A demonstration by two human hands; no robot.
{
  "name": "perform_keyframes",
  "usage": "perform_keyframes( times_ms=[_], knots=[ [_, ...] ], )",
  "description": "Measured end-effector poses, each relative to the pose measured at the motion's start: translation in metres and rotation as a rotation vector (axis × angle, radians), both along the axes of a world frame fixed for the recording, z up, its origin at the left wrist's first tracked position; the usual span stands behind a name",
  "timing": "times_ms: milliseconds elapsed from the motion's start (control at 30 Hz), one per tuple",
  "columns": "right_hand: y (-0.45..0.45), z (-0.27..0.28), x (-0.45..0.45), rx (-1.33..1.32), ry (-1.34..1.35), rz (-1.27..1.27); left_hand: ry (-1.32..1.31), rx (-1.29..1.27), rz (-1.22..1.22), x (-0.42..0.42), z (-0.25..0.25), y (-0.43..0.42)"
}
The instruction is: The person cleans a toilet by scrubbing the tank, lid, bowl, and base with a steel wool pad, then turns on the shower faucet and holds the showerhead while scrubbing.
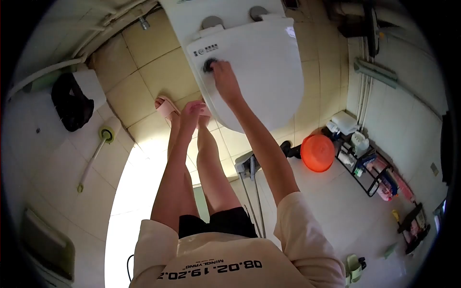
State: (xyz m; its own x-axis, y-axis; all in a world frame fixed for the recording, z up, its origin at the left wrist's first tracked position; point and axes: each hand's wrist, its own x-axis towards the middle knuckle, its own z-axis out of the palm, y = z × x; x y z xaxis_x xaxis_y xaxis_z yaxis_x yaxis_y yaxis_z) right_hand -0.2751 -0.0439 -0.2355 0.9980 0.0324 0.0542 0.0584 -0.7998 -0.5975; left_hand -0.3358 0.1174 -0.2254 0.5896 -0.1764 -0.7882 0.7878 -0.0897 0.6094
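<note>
A white toilet lid (264, 81) lies down in front of me, with small dark printing near its far left corner. My right hand (224, 78) is over the lid's left part, its fingers closed on a small dark bunched thing (209, 65) that touches the lid; I cannot make out its kind. My left hand (192, 109) hangs near the lid's left edge, above my pink slippers. Its fingers are loosely curled together, and nothing shows in them.
An orange basin (317, 152) stands on the floor to the right, beside a black rack (370, 185) of bottles and packets. A long-handled brush (92, 163) is at the left wall. A grey-headed tool with metal poles (247, 165) stands under my right arm. Green slippers (354, 269) lie lower right.
</note>
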Motion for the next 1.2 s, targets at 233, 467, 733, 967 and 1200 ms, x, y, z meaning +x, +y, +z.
perform_keyframes(
  times_ms=[233,467,733,967,1200],
  knots=[
    [-0.113,-0.005,-0.185,-0.002,0.250,-0.417,0.023,0.032,-0.038,-0.010,0.001,-0.023],
    [-0.122,0.007,-0.163,-0.157,0.212,-0.558,-0.190,0.256,-0.470,-0.034,0.024,-0.055],
    [-0.044,0.023,-0.212,0.188,0.331,-0.735,-0.598,0.253,-0.838,-0.050,0.031,-0.047],
    [-0.018,0.026,-0.242,0.339,0.003,-1.279,-0.619,0.305,-0.847,-0.059,0.034,-0.010],
    [0.032,0.038,-0.275,0.298,0.019,-1.412,-0.629,0.294,-0.704,-0.079,0.021,0.077]
  ],
)
